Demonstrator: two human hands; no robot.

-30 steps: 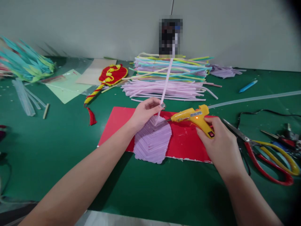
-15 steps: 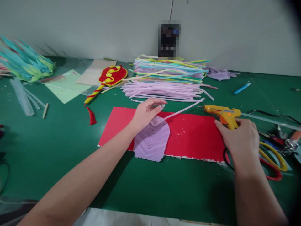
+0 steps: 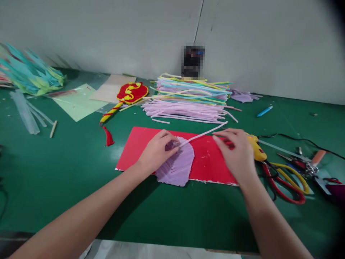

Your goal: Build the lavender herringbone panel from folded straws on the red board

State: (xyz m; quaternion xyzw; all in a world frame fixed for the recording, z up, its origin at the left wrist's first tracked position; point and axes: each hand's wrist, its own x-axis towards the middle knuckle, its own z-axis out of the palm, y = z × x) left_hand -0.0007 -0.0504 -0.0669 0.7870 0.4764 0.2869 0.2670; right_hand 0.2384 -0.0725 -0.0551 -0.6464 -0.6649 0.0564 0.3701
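fingers (image 3: 172, 144) of the left hand (image 3: 157, 153) are pressing the lilac piece (image 3: 176, 165), bunched together.
right hand (image 3: 237, 154) is now off the glue gun (image 3: 256, 149), fingers loosely spread over the red sheet (image 3: 210, 162).

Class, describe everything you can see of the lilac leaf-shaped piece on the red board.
The lilac leaf-shaped piece is built of many thin, fuzzy-looking strips laid side by side in a slanted V pattern. It lies flat on the red board, its lower tip passing the board's near edge. The left hand presses its upper end, where one long lilac strip runs off up and right toward the right hand.
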